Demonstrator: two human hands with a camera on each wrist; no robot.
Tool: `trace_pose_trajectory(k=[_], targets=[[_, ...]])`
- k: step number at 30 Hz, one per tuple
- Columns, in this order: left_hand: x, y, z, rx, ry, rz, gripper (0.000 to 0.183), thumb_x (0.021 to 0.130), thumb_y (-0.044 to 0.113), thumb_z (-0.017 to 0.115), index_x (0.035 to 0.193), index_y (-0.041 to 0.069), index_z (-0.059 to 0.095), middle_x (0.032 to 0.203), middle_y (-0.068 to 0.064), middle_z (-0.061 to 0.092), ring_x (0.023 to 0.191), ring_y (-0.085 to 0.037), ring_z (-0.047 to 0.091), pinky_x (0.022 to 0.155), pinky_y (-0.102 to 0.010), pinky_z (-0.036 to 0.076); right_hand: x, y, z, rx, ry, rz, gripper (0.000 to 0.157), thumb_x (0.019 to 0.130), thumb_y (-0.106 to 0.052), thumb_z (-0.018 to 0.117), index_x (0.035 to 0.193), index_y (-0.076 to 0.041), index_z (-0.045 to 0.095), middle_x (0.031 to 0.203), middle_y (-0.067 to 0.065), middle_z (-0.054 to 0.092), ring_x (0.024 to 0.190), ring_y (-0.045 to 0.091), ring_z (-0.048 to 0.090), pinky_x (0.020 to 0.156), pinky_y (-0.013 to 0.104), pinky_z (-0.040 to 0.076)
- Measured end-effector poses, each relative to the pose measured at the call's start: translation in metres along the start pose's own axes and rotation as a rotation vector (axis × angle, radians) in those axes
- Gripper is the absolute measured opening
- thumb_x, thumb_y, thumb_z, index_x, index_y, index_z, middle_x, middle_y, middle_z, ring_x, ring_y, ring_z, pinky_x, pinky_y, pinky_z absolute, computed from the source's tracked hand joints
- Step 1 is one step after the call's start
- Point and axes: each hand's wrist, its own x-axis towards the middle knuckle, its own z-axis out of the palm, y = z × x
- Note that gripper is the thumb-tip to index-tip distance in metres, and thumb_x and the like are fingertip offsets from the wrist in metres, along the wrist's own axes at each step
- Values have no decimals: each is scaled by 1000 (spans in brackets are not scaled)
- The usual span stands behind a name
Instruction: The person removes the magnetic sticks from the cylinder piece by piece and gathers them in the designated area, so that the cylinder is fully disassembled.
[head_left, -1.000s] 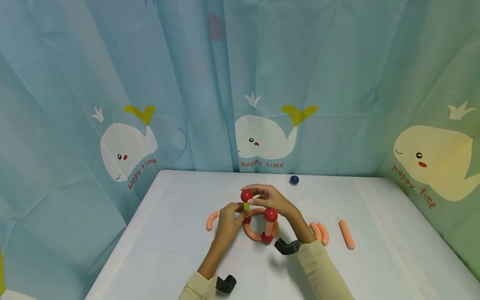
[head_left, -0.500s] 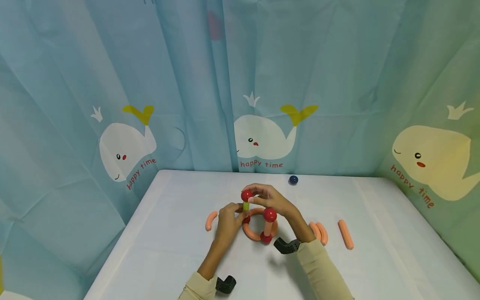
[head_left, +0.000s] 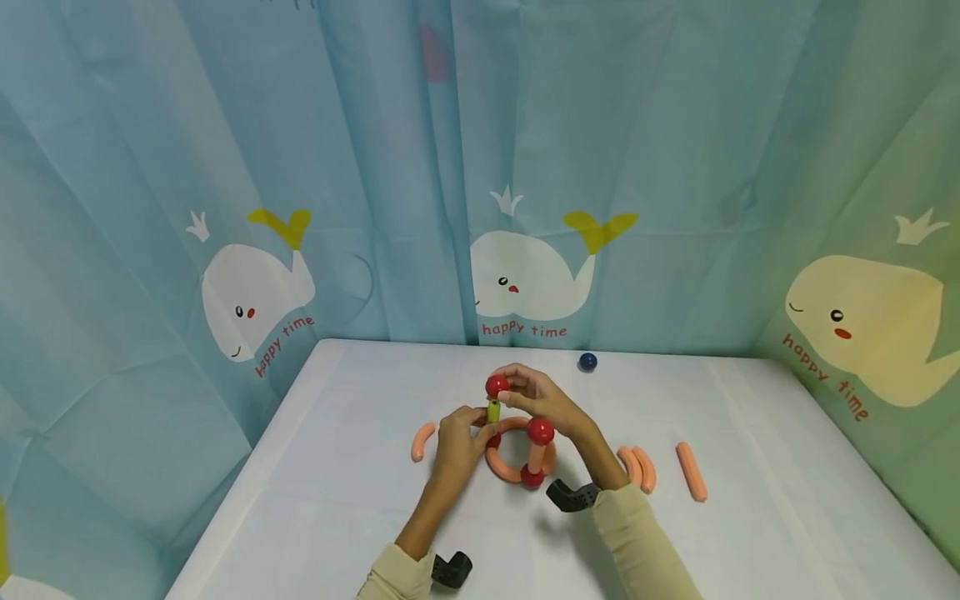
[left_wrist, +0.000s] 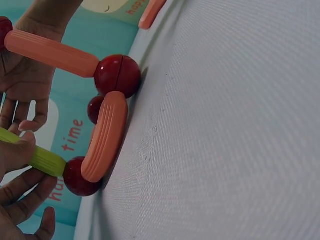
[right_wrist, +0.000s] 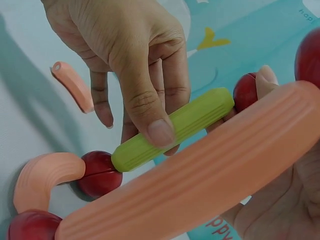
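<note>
Between thumb and fingers, my left hand [head_left: 453,450] pinches an upright lime-green toy rod [right_wrist: 195,120], whose lower end meets a red ball [left_wrist: 80,180]. My right hand [head_left: 546,402] holds another red ball [head_left: 497,386] just above the rod's top end, which shows a dark spot. Both are over an orange ring of curved rods [head_left: 504,472] joined by red balls, lying on the table. At the ring's near side stands a straight orange rod [head_left: 536,458], topped by a red ball [head_left: 540,431]. The right wrist view hides most of that held ball behind the orange rod.
One curved orange rod [head_left: 423,442] lies left of the ring. On the right are two more curved rods [head_left: 643,469] and a straight orange rod [head_left: 692,472]. A dark blue ball [head_left: 588,362] sits near the white table's [head_left: 300,517] back edge, before a whale-print curtain [head_left: 397,250].
The right hand has lifted the red ball slightly up and to the right, off the green rod's top, now exposed. The left hand has stayed at the rod.
</note>
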Motion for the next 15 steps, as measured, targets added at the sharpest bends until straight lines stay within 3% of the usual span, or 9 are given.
trace_pose_trajectory(k=[8,15], targets=[[-1,-1,2,17,13,11,21,85,16,75,102,3,75,89,-7,71,87,-20,69,79,-37,57,-6,1,-4,-38,153,43,35,94,-10,63,126,1,55,117,24,63,97,11,66,88,26,54],[0,-1,1,23,10,-7,24,85,18,75,103,2,74,91,-8,71,88,-20,69,79,-35,57,-18,9,-24,-75,335,127,42,94,-15,66,132,-1,54,121,25,61,94,16,65,81,26,55]])
